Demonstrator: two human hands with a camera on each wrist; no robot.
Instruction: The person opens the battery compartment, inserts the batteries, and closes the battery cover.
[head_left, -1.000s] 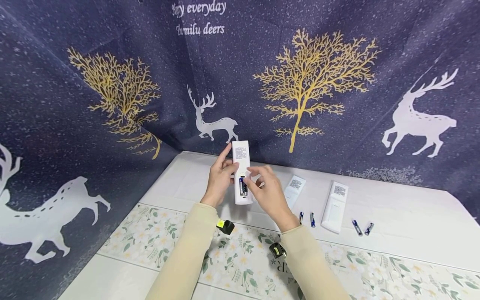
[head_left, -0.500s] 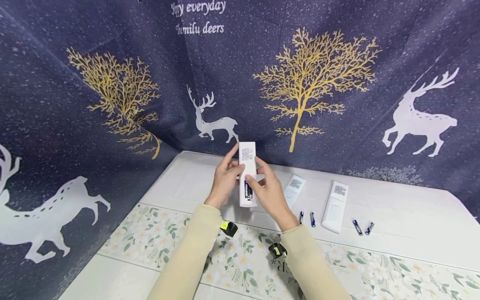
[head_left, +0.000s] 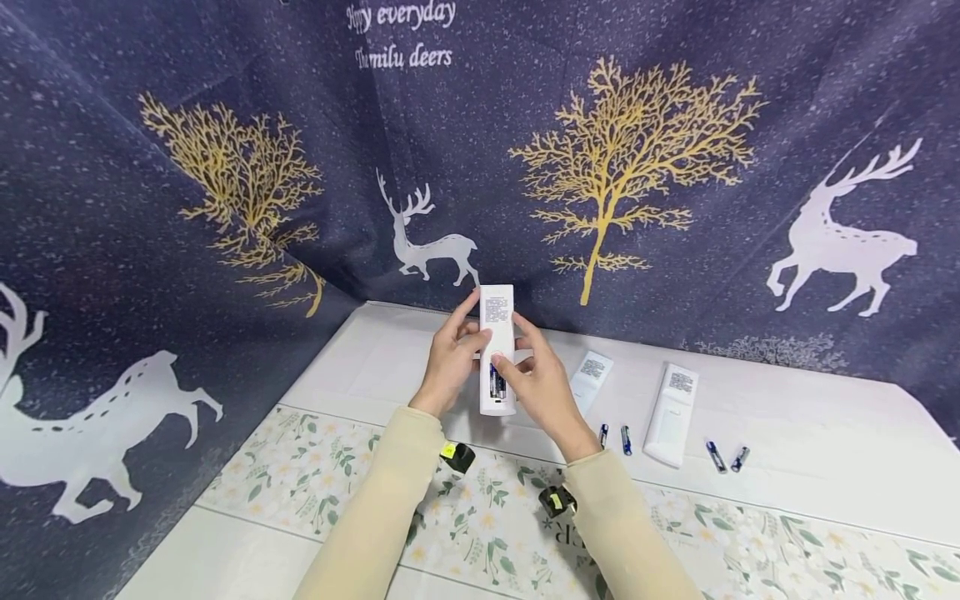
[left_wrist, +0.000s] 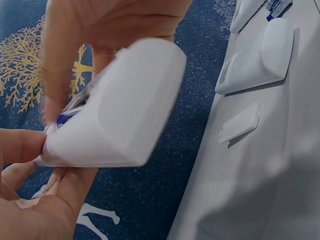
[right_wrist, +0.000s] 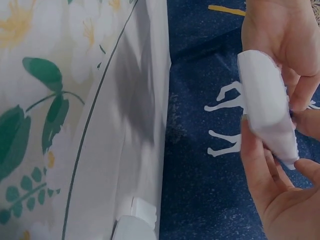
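Note:
A white remote control (head_left: 497,337) is held up over the table, its back facing the head camera. Its battery compartment is uncovered, with two dark blue batteries (head_left: 498,385) inside. My left hand (head_left: 448,360) grips the remote's left side, thumb on the back and index finger along the upper edge. From the right, my right hand (head_left: 542,382) holds it with fingers at the edge, while the thumb presses at the top end of the batteries and partly hides them. In the left wrist view, the remote's rounded end faces the camera and a blue bit of battery (left_wrist: 65,118) shows.
To the right, two more white remotes lie face down: one (head_left: 592,375) partly behind my right hand, another (head_left: 671,415) further right. Loose batteries (head_left: 716,457) lie near them. A small white flat piece (left_wrist: 241,123) lies on the table. A printed cloth (head_left: 645,175) hangs behind.
The remote and left hand have shifted slightly right. My right hand's fingers have moved from the compartment to the remote's right edge, with its thumb on the batteries. Little differs in the last half second.

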